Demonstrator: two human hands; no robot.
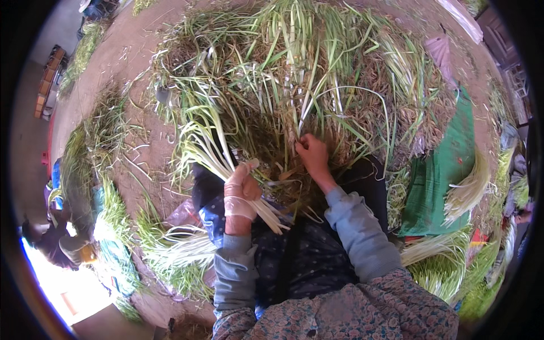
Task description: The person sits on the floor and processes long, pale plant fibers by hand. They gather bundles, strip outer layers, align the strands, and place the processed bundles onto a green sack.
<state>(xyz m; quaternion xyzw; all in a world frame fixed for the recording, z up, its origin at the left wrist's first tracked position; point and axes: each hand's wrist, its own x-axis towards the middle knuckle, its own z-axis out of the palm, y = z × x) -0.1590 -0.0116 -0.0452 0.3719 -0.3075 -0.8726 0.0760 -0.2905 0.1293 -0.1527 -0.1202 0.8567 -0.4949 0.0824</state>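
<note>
My left hand point(243, 191), in a thin, pale translucent glove, grips a bundle of peeled allium-like stalks point(212, 159). Their yellow-green leaves fan out to the upper left, and the white ends come out below the fist toward my lap. My right hand point(313, 157) is bare, its thumb and fingers pinched on a slender white-and-green stalk point(302, 119) at the near edge of the large heap. That heap of unpeeled stalks point(272, 76) lies before me, with green leaves, brown dry skins and roots tangled together. The lower end of the pinched stalk is hidden by my fingers.
White-stemmed bunches point(182, 250) lie left of my lap, others point(437, 255) at right. A green woven sheet point(442, 178) carries a pale bunch point(467, 191). Loose trimmings point(106, 123) litter the dirt floor point(140, 157). Another person point(59, 242) is at far left.
</note>
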